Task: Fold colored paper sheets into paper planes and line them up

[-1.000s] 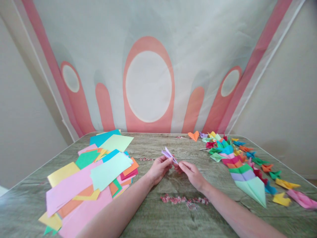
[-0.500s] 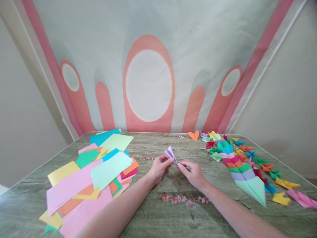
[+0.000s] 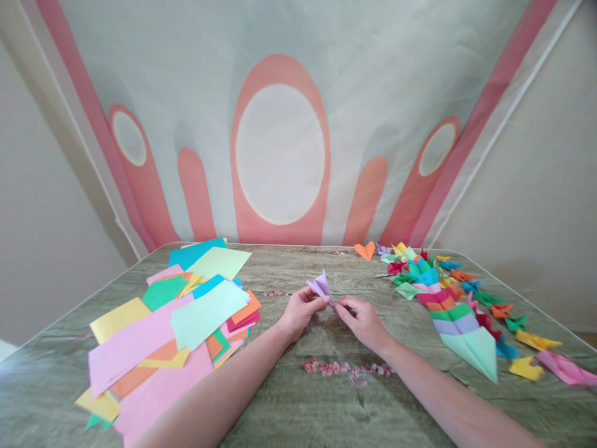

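A small piece of folded lilac origami paper [image 3: 321, 285] is held up over the middle of the table, its pointed flaps spread at the top. My left hand [image 3: 302, 311] pinches it from the left between thumb and fingers. At its lower right end, the fingertips of my right hand [image 3: 360, 318] are closed on the narrow tip. Fingers cover the lower part of the paper, so its full shape is hidden.
Loose coloured paper sheets [image 3: 135, 342] lie heaped on the left of the wood-patterned table [image 3: 280, 410]. Along the right are a row of nested paper planes [image 3: 471, 348], several small folded figures [image 3: 501, 311] and, farther back, an orange paper heart [image 3: 364, 251]. A printed backdrop [image 3: 280, 149] rises behind.
The lilac paper's top flaps have opened wider, and one point stands more upright. Both hands keep their grip in nearly the same place. The whole view has shifted slightly.
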